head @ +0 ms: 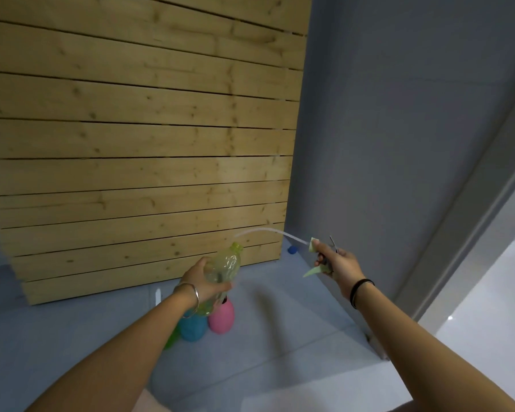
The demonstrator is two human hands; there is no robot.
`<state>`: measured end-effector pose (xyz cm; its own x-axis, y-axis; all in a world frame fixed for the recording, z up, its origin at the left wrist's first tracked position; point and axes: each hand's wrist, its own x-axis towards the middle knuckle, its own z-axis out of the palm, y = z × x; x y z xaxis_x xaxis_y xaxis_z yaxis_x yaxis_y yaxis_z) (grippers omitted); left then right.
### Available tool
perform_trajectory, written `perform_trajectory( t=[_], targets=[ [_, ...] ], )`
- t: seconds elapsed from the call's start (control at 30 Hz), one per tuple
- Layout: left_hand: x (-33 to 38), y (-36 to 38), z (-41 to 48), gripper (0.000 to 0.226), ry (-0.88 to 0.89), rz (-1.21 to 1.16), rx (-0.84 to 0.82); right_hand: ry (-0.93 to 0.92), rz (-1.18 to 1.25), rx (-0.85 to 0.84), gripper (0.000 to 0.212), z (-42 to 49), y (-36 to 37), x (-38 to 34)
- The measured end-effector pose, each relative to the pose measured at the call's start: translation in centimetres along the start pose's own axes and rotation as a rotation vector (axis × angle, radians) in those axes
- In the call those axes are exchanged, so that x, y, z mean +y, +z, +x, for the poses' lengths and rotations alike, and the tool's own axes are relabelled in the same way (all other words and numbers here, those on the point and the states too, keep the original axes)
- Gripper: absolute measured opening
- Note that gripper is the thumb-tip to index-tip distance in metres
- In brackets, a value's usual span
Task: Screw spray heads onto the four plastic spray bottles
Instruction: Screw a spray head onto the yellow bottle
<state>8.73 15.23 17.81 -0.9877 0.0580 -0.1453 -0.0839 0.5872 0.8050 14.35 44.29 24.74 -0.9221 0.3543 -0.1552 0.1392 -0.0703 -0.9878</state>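
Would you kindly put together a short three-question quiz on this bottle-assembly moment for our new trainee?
1. True or false: the spray head is already screwed onto the yellow-green bottle.
2. Which hand holds the spray head? A) left hand B) right hand
3. Fill in: beneath the left forearm, on the grey surface, stand a pink bottle, a ____ bottle and a green one.

Key: 1 false, its tube is still outside the neck; 2 B; 3 blue.

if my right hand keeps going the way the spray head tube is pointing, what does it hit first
Probably the open mouth of the yellow-green bottle in the left hand; the tube from the right hand arcs toward it, though depth is unclear.
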Motion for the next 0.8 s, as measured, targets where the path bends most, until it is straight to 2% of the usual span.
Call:
perform_trajectory(
  t=[0.3, 0.47, 0.6, 0.7, 0.8],
  targets=[
    [-0.2, 0.0, 0.5, 0.081, -0.024, -0.051, 0.011, 0.02, -0.019, -0.061, 0.026, 0.4, -1.0, -0.1],
    [0.0, -0.1, 0.5, 0.082, -0.013, -0.024, 0.004, 0.032, -0.083, -0.065, 0.027, 0.0, -1.0, -0.3],
    [0.6, 0.1, -0.3, 0.08, 0.093, 0.108, -0.065, -0.013, -0.26, -0.131, 0.03, -0.7, -0.4, -0.4],
    [1.7, 0.7, -1.0, 0.083, 0.196, 0.148, -0.131, -0.044, -0.35, -0.232, 0.016, -1.1, 0.6, -0.4],
    [3.1, 1.7, -1.6, 0.088, 0.297, 0.212, -0.151, -0.065, -0.394, -0.304, 0.013, -1.2, 1.9, -0.6]
  ],
)
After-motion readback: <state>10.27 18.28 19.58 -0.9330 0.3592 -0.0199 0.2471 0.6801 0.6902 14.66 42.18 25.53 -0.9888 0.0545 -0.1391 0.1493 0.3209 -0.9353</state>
